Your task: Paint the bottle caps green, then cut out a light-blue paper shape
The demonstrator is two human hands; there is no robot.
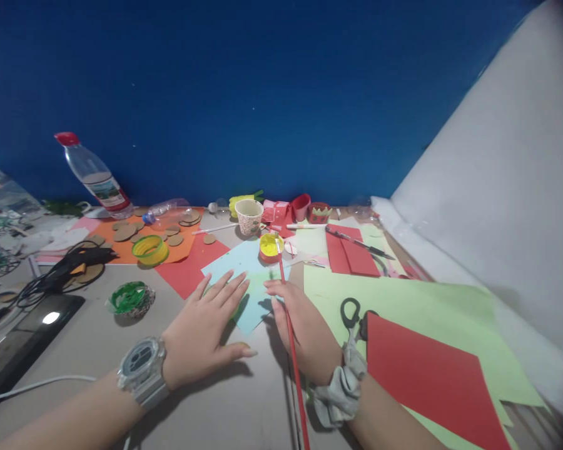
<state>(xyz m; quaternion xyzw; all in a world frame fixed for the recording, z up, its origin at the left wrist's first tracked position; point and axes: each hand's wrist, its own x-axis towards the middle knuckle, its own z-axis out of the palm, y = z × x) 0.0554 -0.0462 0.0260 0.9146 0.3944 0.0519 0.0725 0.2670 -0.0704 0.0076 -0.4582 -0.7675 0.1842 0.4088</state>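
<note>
My left hand (206,331) lies palm down with its fingers spread, the fingertips over a light blue sheet of paper (249,312). In my right hand (309,331) is a long red-handled paintbrush (299,394), gripped between thumb and fingers. Its bristle end reaches a small round cup of yellow paint (269,248) just beyond the hand. A patterned paper cup (249,217) stands upright behind the paint. Left of my left hand sits a low cut-down cup with green paint (130,299).
Black-handled scissors (350,312) lie partly under a red sheet (431,375) on pale green paper (469,312). A black pen (359,242) rests on red paper. At the left are a tilted plastic bottle (98,181), cardboard discs (124,232), cables and a black device (32,337). A blue wall (263,94) rises behind.
</note>
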